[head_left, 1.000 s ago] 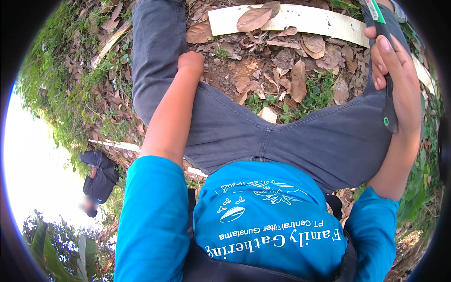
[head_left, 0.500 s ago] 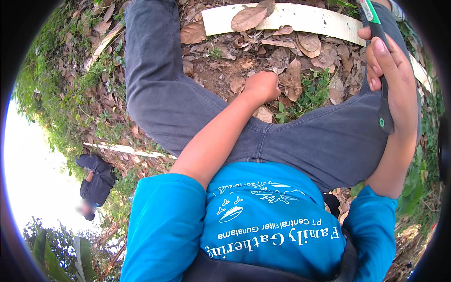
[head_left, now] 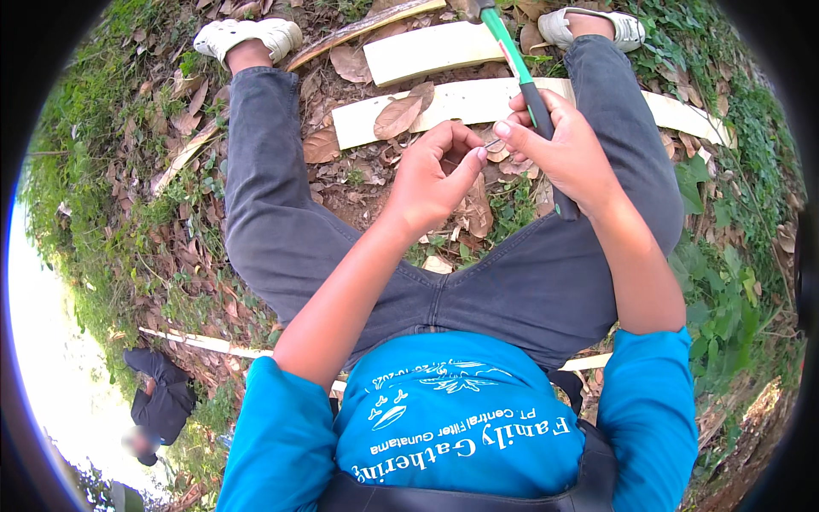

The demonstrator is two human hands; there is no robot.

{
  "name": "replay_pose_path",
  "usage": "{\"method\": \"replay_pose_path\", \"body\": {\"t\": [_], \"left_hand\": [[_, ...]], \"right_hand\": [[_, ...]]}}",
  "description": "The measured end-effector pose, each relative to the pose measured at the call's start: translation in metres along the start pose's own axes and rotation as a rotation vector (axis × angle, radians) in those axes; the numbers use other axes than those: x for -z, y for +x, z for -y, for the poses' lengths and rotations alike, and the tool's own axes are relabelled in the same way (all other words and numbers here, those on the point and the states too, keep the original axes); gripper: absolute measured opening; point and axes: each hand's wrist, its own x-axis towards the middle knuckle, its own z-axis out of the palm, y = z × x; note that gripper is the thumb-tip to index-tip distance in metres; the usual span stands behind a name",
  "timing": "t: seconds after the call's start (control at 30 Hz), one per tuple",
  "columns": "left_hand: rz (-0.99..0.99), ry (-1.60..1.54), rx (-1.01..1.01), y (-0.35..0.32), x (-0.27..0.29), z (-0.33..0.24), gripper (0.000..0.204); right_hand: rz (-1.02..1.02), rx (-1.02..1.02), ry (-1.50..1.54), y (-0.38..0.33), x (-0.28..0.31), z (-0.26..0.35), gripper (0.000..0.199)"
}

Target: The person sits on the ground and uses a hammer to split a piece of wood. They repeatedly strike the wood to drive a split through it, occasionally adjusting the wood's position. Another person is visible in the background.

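Green-handled tool gripped by right hand, left hand just beside.

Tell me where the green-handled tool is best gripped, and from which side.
On the dark grip section of the green-handled tool, where the right hand already wraps it. Come from the right side: the handle slants up and away between the knees, and its head is cut off at the frame edge.

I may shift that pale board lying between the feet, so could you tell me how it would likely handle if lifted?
The pale board looks flat, straight and thin, so probably stiff and fairly light. Dry leaves lying on it would likely slide off when tipped. Being flat, it should not roll.
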Motion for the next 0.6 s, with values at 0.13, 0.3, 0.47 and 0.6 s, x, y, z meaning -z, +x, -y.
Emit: {"method": "replay_pose_path", "body": {"t": [0.13,0.3,0.47,0.6], "left_hand": [[-0.078,-0.178,-0.049,-0.004,-0.019,-0.005,0.010],[-0.043,-0.285,-0.014,0.003,-0.025,-0.005,0.012],[0.009,-0.130,-0.055,0.040,-0.003,0.018,0.028],[-0.461,0.138,0.128,0.101,0.061,0.062,0.035]], "right_hand": [[-0.027,0.086,-0.038,-0.001,0.004,-0.011,0.039],[-0.066,0.109,-0.020,-0.003,0.014,-0.015,0.041],[-0.064,0.006,0.147,-0.009,0.027,-0.013,0.038],[-0.107,-0.006,0.284,-0.017,0.042,-0.007,0.034]]}}
